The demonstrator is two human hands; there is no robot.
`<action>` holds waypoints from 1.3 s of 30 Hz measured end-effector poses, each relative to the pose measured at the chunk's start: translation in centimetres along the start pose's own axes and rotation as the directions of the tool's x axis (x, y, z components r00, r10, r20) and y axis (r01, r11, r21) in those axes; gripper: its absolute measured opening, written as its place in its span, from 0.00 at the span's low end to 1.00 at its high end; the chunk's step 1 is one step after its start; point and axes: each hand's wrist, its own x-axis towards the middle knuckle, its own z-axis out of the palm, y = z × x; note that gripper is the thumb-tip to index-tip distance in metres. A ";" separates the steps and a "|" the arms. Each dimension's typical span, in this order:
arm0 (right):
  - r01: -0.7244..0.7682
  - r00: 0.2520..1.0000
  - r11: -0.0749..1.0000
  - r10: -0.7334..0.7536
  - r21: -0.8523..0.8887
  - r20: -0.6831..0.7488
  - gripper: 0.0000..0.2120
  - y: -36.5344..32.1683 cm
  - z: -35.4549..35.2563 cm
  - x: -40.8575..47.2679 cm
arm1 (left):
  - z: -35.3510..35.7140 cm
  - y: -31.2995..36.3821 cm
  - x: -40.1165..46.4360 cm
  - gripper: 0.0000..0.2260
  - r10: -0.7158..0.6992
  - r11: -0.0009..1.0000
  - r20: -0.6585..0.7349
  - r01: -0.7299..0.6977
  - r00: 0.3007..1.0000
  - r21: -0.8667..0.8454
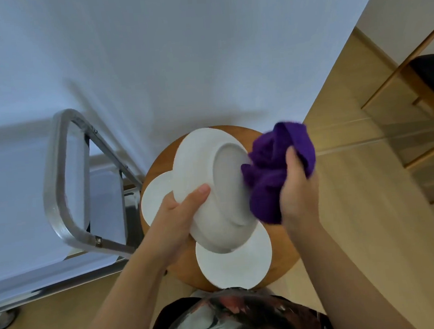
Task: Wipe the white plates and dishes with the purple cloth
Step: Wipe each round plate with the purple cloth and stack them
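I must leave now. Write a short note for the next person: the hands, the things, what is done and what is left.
Left hand grips the tilted white oval dish, underside up.
Right hand holds the bunched purple cloth against its base.
Two round white plates lie on the round wooden stool.
Done: cannot tell which pieces are wiped.
Left: finish the dish, then check the plates.

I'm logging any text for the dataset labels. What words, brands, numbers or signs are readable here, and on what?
None readable.
White dish underside: no maker's mark visible.
Purple cloth: no tag or label shows.
Metal cart frame: no legible marking.
Shirt: a printed graphic, but no letters can be made out.
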 end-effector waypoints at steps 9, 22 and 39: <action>0.068 0.870 0.952 0.090 -0.300 0.484 0.13 1.2 3.2 -2.8 | 0.9 0.2 1.1 0.20 0.053 0.989 -0.213 -0.081 0.976 -0.123; 0.827 0.555 0.398 -0.464 -0.397 0.691 0.23 7.7 -0.6 -5.6 | 1.1 -0.5 2.8 0.07 -0.235 0.880 -0.452 -0.009 0.860 -0.475; -0.305 0.884 0.926 0.363 -0.225 0.296 0.26 2.5 -2.9 0.6 | 2.6 -4.2 1.4 0.23 -0.023 -0.047 0.412 -0.412 0.911 0.910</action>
